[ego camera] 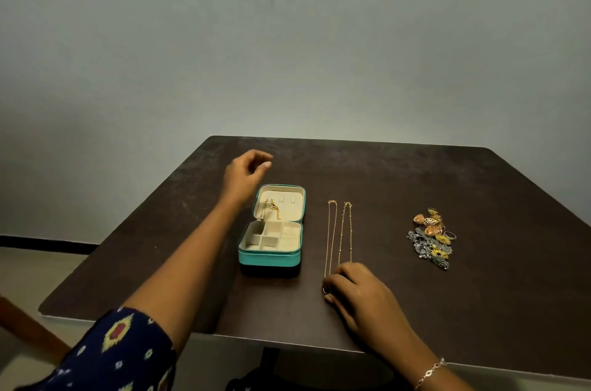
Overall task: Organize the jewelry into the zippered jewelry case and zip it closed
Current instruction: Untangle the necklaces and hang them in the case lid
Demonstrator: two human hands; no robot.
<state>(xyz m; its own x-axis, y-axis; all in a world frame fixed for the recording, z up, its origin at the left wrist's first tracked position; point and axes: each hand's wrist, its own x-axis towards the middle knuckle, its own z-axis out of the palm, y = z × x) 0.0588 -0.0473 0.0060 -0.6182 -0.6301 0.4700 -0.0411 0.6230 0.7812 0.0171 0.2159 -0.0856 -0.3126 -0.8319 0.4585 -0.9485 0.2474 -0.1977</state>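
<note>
Right grip point(355, 291), low in the centre of the frame, rests on the dark table point(383, 173) with fingers curled down over the near ends of two gold necklaces point(350, 230), thumb and forefinger pinching at a small ring there. Both necklaces lie straight and side by side, their long axis running from the bottom of the frame toward the top.

Left grip point(246, 171) hovers at centre left, just beyond the upper left corner of the jewelry case point(271, 258), fingers loosely curled and holding nothing.

The teal case sits just left of the necklaces, unzipped. Its lid lies back toward the top of the frame, so its long axis runs the same way as the necklaces. A gold chain point(271, 210) lies in the lid; the cream compartments face up.

A pile of earrings and rings point(431, 238) lies at the right, well apart from the necklaces, with bare table between. The table's near edge runs just below my right wrist; its far edge meets a grey wall.
</note>
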